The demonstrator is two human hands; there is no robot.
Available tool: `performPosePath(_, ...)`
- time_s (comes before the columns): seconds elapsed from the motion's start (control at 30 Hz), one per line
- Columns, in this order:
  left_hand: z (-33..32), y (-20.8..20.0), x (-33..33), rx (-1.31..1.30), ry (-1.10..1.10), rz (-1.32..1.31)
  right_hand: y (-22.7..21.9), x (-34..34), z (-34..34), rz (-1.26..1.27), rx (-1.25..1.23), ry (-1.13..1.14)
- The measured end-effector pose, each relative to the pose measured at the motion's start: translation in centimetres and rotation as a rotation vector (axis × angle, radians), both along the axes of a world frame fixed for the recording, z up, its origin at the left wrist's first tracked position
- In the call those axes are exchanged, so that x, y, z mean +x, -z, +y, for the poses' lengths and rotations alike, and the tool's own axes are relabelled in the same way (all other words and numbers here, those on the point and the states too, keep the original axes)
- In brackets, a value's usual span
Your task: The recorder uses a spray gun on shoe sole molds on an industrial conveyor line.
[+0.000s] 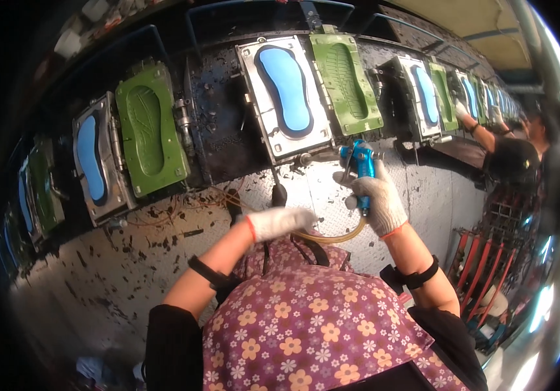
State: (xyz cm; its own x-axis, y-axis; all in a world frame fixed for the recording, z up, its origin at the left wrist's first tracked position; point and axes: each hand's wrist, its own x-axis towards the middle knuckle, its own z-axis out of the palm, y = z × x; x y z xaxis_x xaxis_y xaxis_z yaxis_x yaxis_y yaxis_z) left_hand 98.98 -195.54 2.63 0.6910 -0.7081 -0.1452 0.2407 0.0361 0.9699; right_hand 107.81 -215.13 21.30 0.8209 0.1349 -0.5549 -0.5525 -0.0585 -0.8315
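My right hand [384, 201], in a white knit glove, is wrapped round the grip of a blue spray gun [362, 166]. The gun's nozzle points left, just below an opened shoe-sole mould. A yellowish hose [338, 239] curves from the bottom of the grip toward my left hand [281, 223]. That hand, gloved too, lies flat in front of my apron with its fingers stretched to the right, their tips slightly blurred. Nearest stands the mould's silver half [317, 141], with a blue sole-shaped piece [285, 88] in it. Hinged beside it is the green half [347, 85], showing a patterned sole cavity.
More open moulds line the bench; to the left are a green half [146, 127] and a silver half holding a blue sole piece [89, 156]. Dark scraps litter the metal floor [143, 257]. At right, a co-worker [517, 153] reaches toward the moulds, near a red-barred rack [485, 274].
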Motion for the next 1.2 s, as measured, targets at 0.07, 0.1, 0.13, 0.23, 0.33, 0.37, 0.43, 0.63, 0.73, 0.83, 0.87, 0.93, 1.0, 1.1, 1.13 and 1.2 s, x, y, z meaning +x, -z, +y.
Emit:
performPosePath(0.07,-2.8,1.4,-0.8,-0.047,0.142,0.149,-0.3,2.7,-1.3,-0.102,-0.258,-0.106)
performPosePath(0.1,-3.9,1.6,-1.3,-0.036,0.091,0.134,-0.4,4.6,-1.9,-0.143,-0.378,-0.194)
performPosePath(0.13,-4.4,1.7,-1.5,-0.012,0.012,0.133,-0.3,6.7,-2.2,-0.163,-0.51,-0.27)
performPosePath(0.23,-4.7,1.3,-2.0,0.112,-0.113,0.267,0.2,12.9,-1.8,-0.42,-0.503,-0.384)
performPosePath(0.33,-5.3,0.2,-3.0,0.082,-0.312,0.331,0.3,19.7,0.0,-0.439,-0.54,-0.469)
performPosePath(0.37,-5.8,-0.2,-3.4,-0.06,-0.37,0.488,0.3,21.8,0.7,-0.486,-0.573,-0.516)
performPosePath(0.43,-6.8,-0.7,-4.5,-0.114,-0.518,0.437,0.7,25.6,2.5,-0.635,-0.638,-0.535)
performPosePath(0.63,-10.4,-2.0,-4.5,-0.039,-0.757,0.413,-0.5,36.0,4.1,-1.156,-0.664,-0.777)
performPosePath(0.73,-12.8,-3.2,-3.9,0.026,-0.831,0.425,-1.3,36.5,0.6,-0.656,-0.826,-0.7)
performPosePath(0.83,-14.1,-4.1,-4.2,-0.026,-0.863,0.427,-1.6,33.5,-5.2,-0.55,-0.9,-0.678)
performPosePath(0.87,-14.5,-4.2,-4.4,-0.051,-0.89,0.448,-2.0,31.9,-7.8,-0.412,-0.842,-0.69)
performPosePath(0.93,-15.0,-4.3,-4.7,-0.1,-0.958,0.512,-2.6,29.3,-11.5,-0.32,-0.876,-0.738)
performPosePath(1.0,-15.3,-4.3,-4.8,-0.004,-0.992,0.491,-2.2,27.0,-14.6,-0.232,-0.621,-0.707)
performPosePath(1.1,-15.5,-4.7,-4.6,0.047,-1.034,0.476,0.8,27.0,-15.2,-0.169,-0.449,-0.607)
performPosePath(1.13,-15.6,-4.9,-4.3,0.076,-1.056,0.463,2.0,27.7,-14.7,-0.143,-0.381,-0.573)
performPosePath(1.2,-15.8,-5.7,-3.8,0.126,-1.086,0.446,4.1,30.0,-12.2,-0.223,-0.26,-0.506)
